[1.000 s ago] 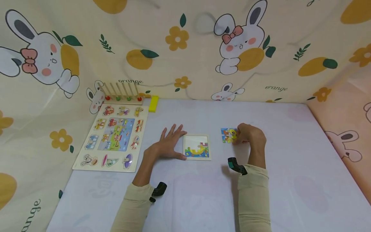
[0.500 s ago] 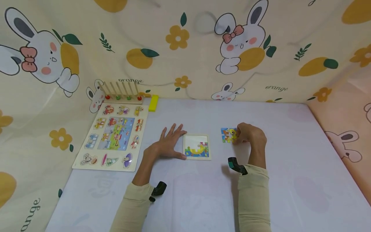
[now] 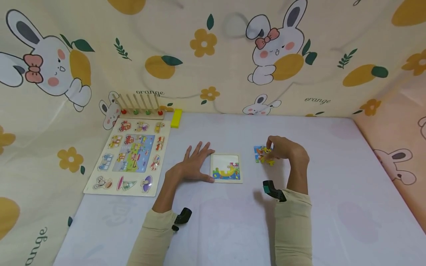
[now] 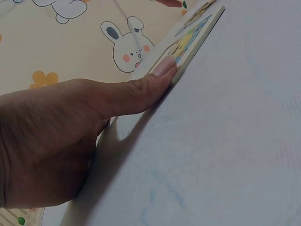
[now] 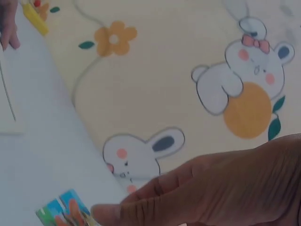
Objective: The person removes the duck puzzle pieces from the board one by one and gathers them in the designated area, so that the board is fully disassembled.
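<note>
My left hand lies with spread fingers beside a square puzzle tray, the thumb and a fingertip at its left edge. In the left wrist view the thumb rests on the tray's rim. Coloured jigsaw pieces fill the tray's lower part and right side; its upper left shows bare white board. To the right, my right hand bends over a small cluster of jigsaw pieces, thumb and index finger pinching a yellowish puzzle piece. The fingers partly hide the cluster.
At the left lies a large picture board with vehicle and toy shapes. Behind it stand a wooden peg rack with red and green beads and a yellow block. A bunny-printed cloth rises behind the table.
My right hand has lifted slightly and shifted its wrist to the right, uncovering more of the jigsaw pieces. The left hand and tray stay in place.
</note>
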Motion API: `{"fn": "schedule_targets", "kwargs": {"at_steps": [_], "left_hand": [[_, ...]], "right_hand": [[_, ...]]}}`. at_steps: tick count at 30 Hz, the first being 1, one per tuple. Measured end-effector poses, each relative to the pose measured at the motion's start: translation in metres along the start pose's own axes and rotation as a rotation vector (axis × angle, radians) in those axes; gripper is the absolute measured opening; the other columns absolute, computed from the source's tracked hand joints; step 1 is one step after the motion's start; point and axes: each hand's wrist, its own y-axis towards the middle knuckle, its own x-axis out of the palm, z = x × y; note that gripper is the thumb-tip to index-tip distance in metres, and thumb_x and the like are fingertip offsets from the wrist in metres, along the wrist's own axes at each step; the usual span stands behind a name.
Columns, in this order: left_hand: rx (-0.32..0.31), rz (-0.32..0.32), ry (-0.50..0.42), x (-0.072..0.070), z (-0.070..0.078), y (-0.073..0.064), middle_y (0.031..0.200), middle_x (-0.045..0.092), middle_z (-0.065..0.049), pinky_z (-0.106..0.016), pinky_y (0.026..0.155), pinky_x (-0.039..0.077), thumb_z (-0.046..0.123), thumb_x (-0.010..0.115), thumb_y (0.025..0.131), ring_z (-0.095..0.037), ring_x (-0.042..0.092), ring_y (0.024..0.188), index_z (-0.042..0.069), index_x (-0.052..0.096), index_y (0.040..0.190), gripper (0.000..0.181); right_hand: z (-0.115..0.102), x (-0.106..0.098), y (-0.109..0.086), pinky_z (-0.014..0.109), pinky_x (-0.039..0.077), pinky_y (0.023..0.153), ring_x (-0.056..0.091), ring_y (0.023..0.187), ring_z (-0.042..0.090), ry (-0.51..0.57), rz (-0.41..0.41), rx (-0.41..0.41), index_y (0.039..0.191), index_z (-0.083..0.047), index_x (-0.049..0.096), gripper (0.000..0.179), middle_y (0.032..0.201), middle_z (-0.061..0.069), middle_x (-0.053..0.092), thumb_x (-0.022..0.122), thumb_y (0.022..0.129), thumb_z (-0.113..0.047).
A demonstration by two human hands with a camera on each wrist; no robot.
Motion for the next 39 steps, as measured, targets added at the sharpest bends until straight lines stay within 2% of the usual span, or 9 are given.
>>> {"fn": "schedule_targets", "kwargs": {"at_steps": [6, 10, 15, 18, 22, 25, 29, 34, 39], "left_hand": [[0.002, 0.005, 0.011, -0.001, -0.001, 0.001, 0.179, -0.004, -0.007, -0.060, 0.132, -0.012, 0.053, 0.083, 0.082, -0.032, -0.014, 0.166, 0.017, 0.025, 0.166, 0.108], [-0.003, 0.004, 0.022, -0.001, -0.003, 0.001, 0.179, -0.004, -0.008, -0.061, 0.132, -0.011, 0.054, 0.082, 0.082, -0.032, -0.014, 0.166, 0.017, 0.025, 0.166, 0.108], [0.004, 0.002, 0.001, 0.000, -0.004, -0.002, 0.179, -0.004, -0.008, -0.062, 0.132, -0.011, 0.053, 0.083, 0.082, -0.033, -0.014, 0.166, 0.016, 0.026, 0.166, 0.108], [0.009, 0.007, 0.000, 0.000, -0.005, -0.003, 0.179, -0.003, -0.009, -0.062, 0.132, -0.011, 0.054, 0.083, 0.082, -0.034, -0.014, 0.166, 0.016, 0.026, 0.165, 0.108], [0.016, 0.009, 0.010, 0.000, -0.006, -0.002, 0.179, -0.003, -0.009, -0.062, 0.132, -0.011, 0.054, 0.082, 0.083, -0.034, -0.013, 0.166, 0.015, 0.025, 0.165, 0.107], [0.013, 0.001, 0.014, 0.000, -0.005, -0.002, 0.179, -0.004, -0.009, -0.062, 0.131, -0.011, 0.054, 0.082, 0.084, -0.034, -0.014, 0.166, 0.015, 0.025, 0.166, 0.107], [0.010, 0.000, 0.011, 0.000, -0.004, -0.002, 0.179, -0.003, -0.009, -0.062, 0.132, -0.011, 0.054, 0.081, 0.084, -0.034, -0.014, 0.166, 0.016, 0.025, 0.166, 0.107], [0.012, -0.001, 0.005, 0.001, -0.002, -0.002, 0.179, -0.003, -0.010, -0.062, 0.132, -0.011, 0.054, 0.082, 0.083, -0.034, -0.014, 0.166, 0.015, 0.025, 0.165, 0.107], [0.012, 0.001, 0.006, 0.000, -0.001, 0.000, 0.179, -0.003, -0.010, -0.061, 0.132, -0.011, 0.053, 0.082, 0.083, -0.034, -0.014, 0.166, 0.015, 0.025, 0.165, 0.107]], "right_hand": [[-0.022, 0.004, 0.008, 0.038, 0.050, 0.083, 0.060, 0.092, 0.023, -0.013, 0.003, -0.128, 0.124, -0.005, 0.060, 0.035, 0.106, 0.013, 0.066, 0.073, 0.097, -0.023], [-0.042, 0.010, 0.016, 0.035, 0.050, 0.079, 0.063, 0.088, 0.022, -0.015, -0.028, -0.206, 0.123, -0.006, 0.062, 0.034, 0.101, 0.012, 0.067, 0.076, 0.095, -0.020], [-0.068, 0.023, 0.027, 0.032, 0.049, 0.077, 0.060, 0.089, 0.020, -0.075, -0.089, -0.289, 0.120, -0.006, 0.061, 0.038, 0.098, 0.009, 0.064, 0.082, 0.091, -0.019], [-0.083, 0.032, 0.032, 0.031, 0.051, 0.080, 0.059, 0.092, 0.019, -0.132, -0.119, -0.277, 0.113, -0.007, 0.064, 0.036, 0.100, 0.007, 0.065, 0.085, 0.088, -0.020], [-0.096, 0.041, 0.035, 0.029, 0.050, 0.075, 0.059, 0.087, 0.017, -0.198, -0.129, -0.158, 0.098, -0.008, 0.066, 0.029, 0.093, 0.003, 0.067, 0.089, 0.083, -0.019], [-0.101, 0.045, 0.037, 0.029, 0.048, 0.070, 0.058, 0.082, 0.016, -0.234, -0.116, -0.101, 0.090, -0.007, 0.066, 0.030, 0.086, 0.001, 0.066, 0.092, 0.080, -0.018], [-0.102, 0.046, 0.038, 0.030, 0.048, 0.070, 0.058, 0.082, 0.017, -0.259, -0.100, -0.097, 0.089, -0.007, 0.066, 0.031, 0.085, 0.000, 0.066, 0.093, 0.078, -0.017], [-0.098, 0.046, 0.039, 0.028, 0.046, 0.068, 0.058, 0.081, 0.017, -0.240, -0.104, -0.095, 0.086, -0.007, 0.065, 0.033, 0.083, 0.000, 0.063, 0.094, 0.077, -0.018], [-0.094, 0.044, 0.039, 0.027, 0.045, 0.067, 0.057, 0.079, 0.015, -0.206, -0.085, -0.140, 0.079, -0.007, 0.065, 0.031, 0.077, -0.001, 0.061, 0.094, 0.076, -0.017]]}}
